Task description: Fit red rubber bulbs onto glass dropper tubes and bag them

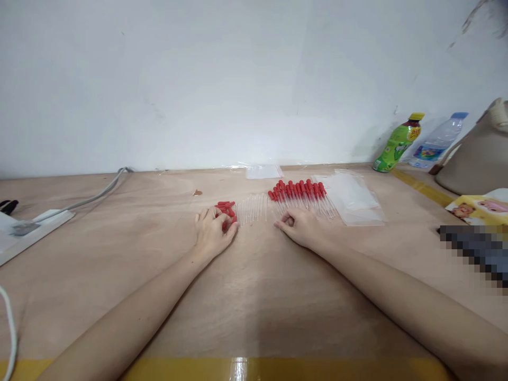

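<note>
My left hand (214,230) rests over a small pile of red rubber bulbs (226,205), its fingers bent and the thumb apart from the index finger. Red shows in the gap between them; no firm grip on a bulb can be seen. To the right of the pile lies a row of clear thin glass tubes (254,207). My right hand (299,225) is closed in a pinch on the tabletop, beside the lower ends of several droppers with red bulbs (301,188). Whatever its fingers may hold is too small or hidden to make out.
Clear plastic bags (353,193) lie right of the droppers, another bag (264,171) by the wall. Far right are a green bottle (397,145), a water bottle (438,143), a beige bag (476,153) and a yellow packet (482,209). A power strip (39,225) with cable lies left.
</note>
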`<move>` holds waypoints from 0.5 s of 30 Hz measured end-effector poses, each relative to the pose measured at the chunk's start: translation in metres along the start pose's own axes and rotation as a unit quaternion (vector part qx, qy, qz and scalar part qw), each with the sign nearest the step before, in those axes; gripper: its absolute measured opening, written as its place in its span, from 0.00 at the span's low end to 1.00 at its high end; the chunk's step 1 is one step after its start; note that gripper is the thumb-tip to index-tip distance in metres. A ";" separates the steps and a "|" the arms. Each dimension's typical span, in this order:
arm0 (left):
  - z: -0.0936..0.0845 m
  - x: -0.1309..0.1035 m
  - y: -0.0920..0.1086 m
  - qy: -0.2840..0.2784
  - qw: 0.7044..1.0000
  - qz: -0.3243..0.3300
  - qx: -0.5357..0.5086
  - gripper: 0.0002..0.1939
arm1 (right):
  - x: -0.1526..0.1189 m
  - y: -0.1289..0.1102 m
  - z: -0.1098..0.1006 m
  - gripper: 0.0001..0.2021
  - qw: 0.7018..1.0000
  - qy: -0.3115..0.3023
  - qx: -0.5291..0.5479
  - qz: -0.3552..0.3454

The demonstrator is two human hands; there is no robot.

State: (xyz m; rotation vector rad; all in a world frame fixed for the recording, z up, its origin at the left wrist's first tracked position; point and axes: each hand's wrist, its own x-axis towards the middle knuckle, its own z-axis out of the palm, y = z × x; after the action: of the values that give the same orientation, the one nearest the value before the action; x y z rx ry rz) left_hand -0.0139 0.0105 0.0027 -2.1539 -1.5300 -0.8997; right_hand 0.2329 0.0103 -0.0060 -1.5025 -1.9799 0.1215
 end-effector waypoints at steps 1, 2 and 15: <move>-0.001 0.000 0.001 0.011 1.000 0.005 -0.012 0.09 | -0.005 0.004 -0.004 0.12 1.000 -0.008 0.014 -0.014; -0.002 0.000 0.003 0.020 0.999 0.014 -0.030 0.08 | -0.010 0.009 -0.007 0.12 0.999 -0.013 0.028 -0.024; 0.000 -0.011 0.029 -0.163 0.949 0.097 -0.252 0.06 | -0.023 -0.001 -0.018 0.12 0.996 -0.074 -0.043 0.002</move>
State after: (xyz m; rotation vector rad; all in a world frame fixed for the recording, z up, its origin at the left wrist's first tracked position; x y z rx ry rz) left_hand 0.0104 -0.0075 -0.0028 -2.8853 -1.2833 -0.9848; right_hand 0.2450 -0.0156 -0.0014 -1.5926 -2.1232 0.1554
